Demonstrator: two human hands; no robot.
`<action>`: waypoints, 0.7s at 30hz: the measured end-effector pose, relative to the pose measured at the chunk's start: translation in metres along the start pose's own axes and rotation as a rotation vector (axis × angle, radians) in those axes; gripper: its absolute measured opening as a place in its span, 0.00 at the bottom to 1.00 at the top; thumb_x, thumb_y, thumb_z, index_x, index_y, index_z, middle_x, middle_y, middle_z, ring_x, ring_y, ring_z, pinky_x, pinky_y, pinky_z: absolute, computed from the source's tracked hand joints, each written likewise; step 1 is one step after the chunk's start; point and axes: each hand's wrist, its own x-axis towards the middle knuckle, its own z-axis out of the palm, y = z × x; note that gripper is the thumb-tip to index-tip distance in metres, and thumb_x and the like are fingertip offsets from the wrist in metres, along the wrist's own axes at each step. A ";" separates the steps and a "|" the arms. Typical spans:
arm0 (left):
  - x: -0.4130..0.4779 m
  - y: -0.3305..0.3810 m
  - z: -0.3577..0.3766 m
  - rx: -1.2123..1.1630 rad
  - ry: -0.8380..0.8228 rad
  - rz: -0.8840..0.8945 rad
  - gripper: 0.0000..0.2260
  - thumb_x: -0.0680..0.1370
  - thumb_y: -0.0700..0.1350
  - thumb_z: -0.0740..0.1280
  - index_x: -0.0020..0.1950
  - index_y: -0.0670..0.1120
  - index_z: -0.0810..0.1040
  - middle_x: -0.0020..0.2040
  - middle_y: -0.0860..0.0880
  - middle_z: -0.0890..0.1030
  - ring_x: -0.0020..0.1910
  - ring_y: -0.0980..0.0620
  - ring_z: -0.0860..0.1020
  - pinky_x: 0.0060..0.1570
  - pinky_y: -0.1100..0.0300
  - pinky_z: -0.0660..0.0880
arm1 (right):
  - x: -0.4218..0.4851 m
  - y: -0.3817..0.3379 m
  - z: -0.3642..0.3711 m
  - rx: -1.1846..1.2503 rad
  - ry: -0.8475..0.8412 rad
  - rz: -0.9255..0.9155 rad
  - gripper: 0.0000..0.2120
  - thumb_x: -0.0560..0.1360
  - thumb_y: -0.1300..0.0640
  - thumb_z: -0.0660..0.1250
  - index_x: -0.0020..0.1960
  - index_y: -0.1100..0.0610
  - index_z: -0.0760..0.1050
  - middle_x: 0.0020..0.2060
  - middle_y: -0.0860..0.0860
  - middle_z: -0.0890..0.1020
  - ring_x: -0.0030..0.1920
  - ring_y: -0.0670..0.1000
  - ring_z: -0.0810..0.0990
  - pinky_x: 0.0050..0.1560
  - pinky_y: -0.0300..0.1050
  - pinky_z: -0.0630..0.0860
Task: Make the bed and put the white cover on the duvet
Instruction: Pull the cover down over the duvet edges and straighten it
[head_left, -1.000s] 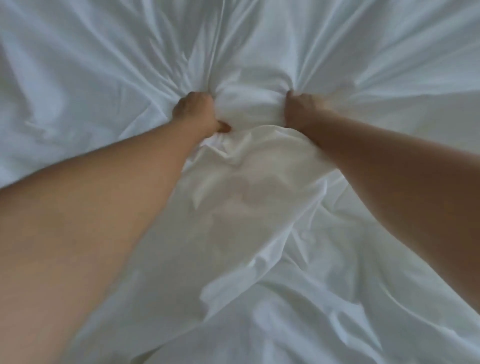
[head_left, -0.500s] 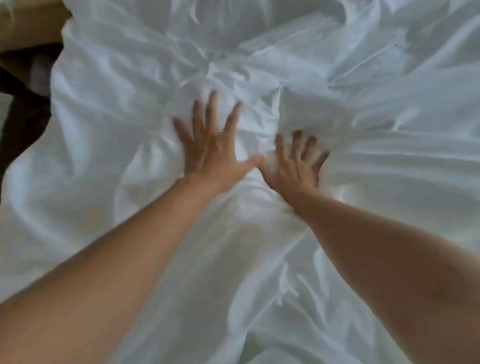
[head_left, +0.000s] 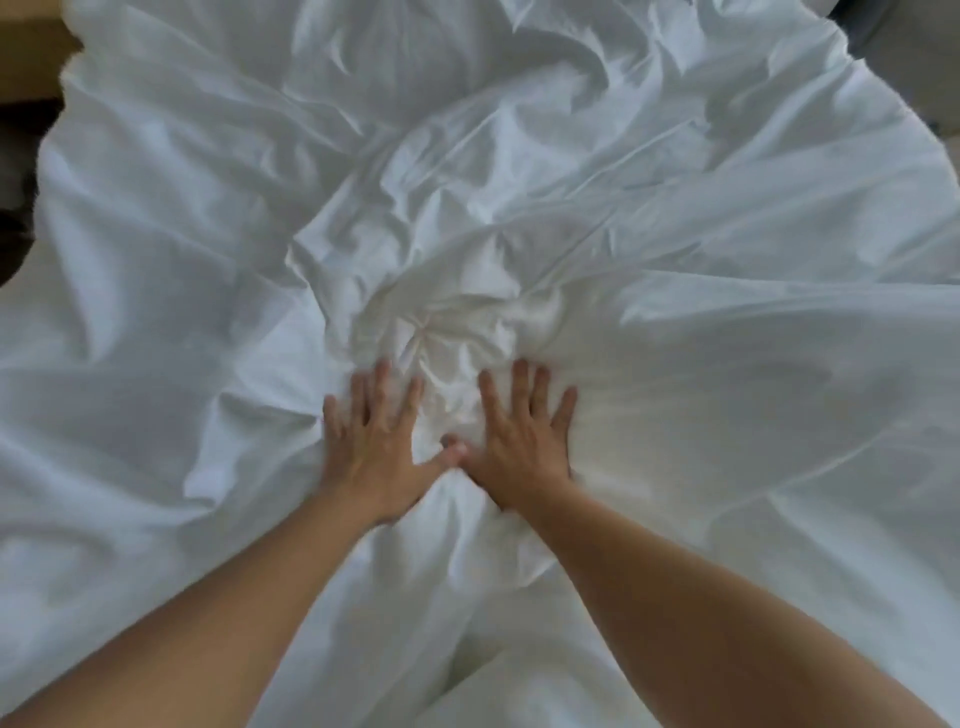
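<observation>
A rumpled white duvet cover (head_left: 519, 197) fills nearly the whole view, spread over the bed with many creases. A bunched knot of folds sits just beyond my fingertips in the middle. My left hand (head_left: 376, 441) lies flat on the fabric with its fingers spread and straight. My right hand (head_left: 524, 436) lies flat beside it, fingers spread too. The two thumbs touch between the hands. Both forearms reach in from the bottom corners. I cannot tell the duvet apart from its cover.
A brown wooden surface (head_left: 26, 62) and a dark gap (head_left: 15, 171) show past the fabric's left edge. A grey surface (head_left: 914, 57) shows at the top right corner.
A second ago both hands gripped bunched fabric. They let go, opened flat, and have since slid back toward me while pressing on the cover; more of the bed's far end shows now.
</observation>
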 end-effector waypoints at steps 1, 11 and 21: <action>-0.028 0.004 0.018 -0.029 -0.044 0.023 0.46 0.67 0.81 0.33 0.81 0.60 0.36 0.79 0.48 0.27 0.80 0.44 0.32 0.75 0.33 0.37 | 0.014 -0.003 -0.006 0.003 -0.037 -0.002 0.46 0.74 0.23 0.46 0.83 0.48 0.41 0.81 0.60 0.39 0.79 0.65 0.36 0.73 0.72 0.34; -0.170 -0.066 0.044 0.059 -0.321 -0.009 0.45 0.64 0.85 0.45 0.76 0.72 0.32 0.76 0.59 0.22 0.80 0.45 0.31 0.69 0.24 0.50 | -0.163 -0.081 0.018 0.246 0.048 -0.084 0.37 0.75 0.34 0.56 0.80 0.49 0.57 0.81 0.58 0.52 0.81 0.62 0.45 0.78 0.68 0.44; -0.268 -0.020 0.075 0.007 -0.241 -0.121 0.56 0.64 0.82 0.57 0.81 0.58 0.34 0.81 0.44 0.33 0.81 0.39 0.40 0.69 0.24 0.52 | -0.270 -0.061 0.055 0.176 0.012 -0.052 0.38 0.75 0.35 0.58 0.80 0.52 0.60 0.76 0.66 0.64 0.74 0.66 0.67 0.73 0.63 0.65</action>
